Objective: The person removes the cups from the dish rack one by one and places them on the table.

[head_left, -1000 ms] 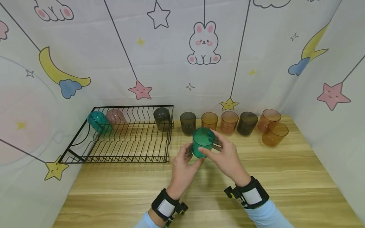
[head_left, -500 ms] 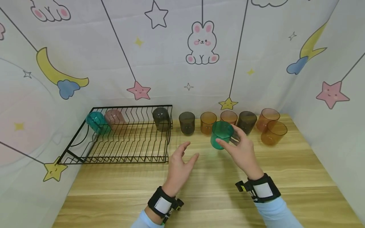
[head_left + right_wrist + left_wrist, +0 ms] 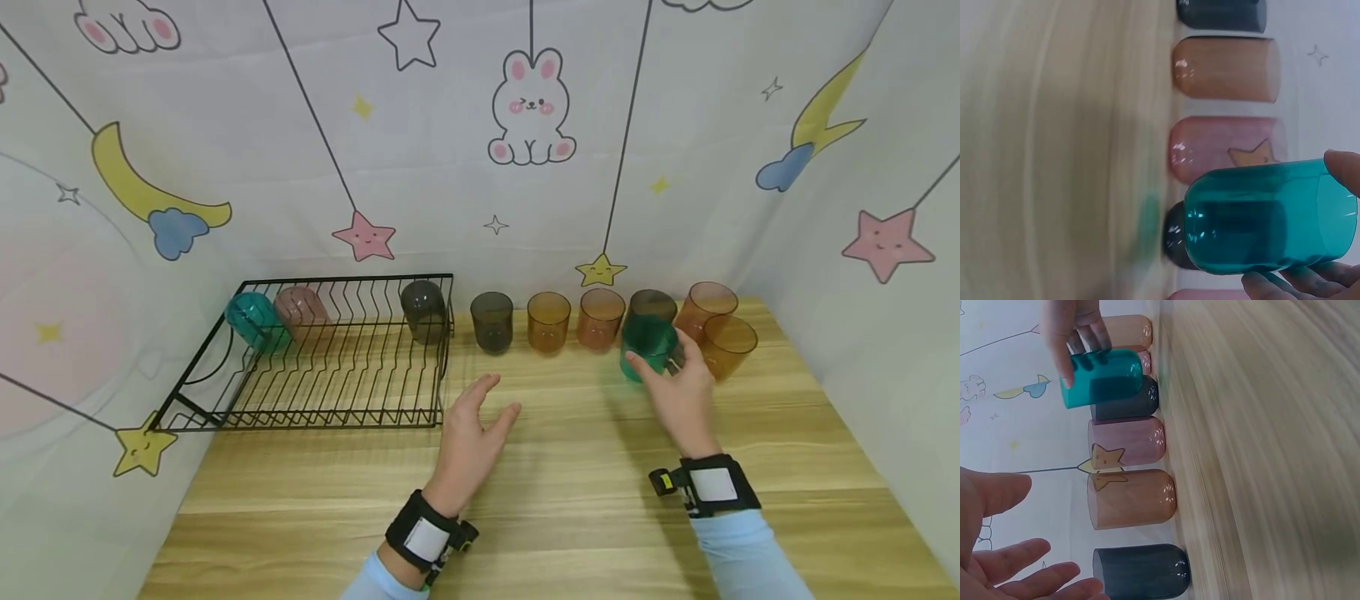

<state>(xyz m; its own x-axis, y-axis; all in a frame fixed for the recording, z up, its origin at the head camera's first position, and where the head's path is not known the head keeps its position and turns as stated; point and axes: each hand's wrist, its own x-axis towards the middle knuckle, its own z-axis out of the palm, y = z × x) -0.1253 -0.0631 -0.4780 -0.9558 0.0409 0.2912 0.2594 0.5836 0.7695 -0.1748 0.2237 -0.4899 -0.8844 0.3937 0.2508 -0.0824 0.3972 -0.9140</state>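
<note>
My right hand grips a clear green cup near its rim, thumb on one side and fingers on the other. The cup is mouth up, above the table, and in the head view it overlaps a dark grey cup behind it. To the right, close by my fingers, is an amber cup. My left hand hovers over the table with thumb and fingers spread, holding nothing. In the left wrist view its fingers are nearest a dark grey cup.
Along the back stand an amber cup, a pink cup and another pinkish cup. A black wire rack at the left holds a teal cup, a pink cup and a dark cup. A printed curtain hangs behind.
My left hand has let go of the green cup and drawn slightly back to the left. My right hand has carried the cup rightward, toward the dark cup in the row.
</note>
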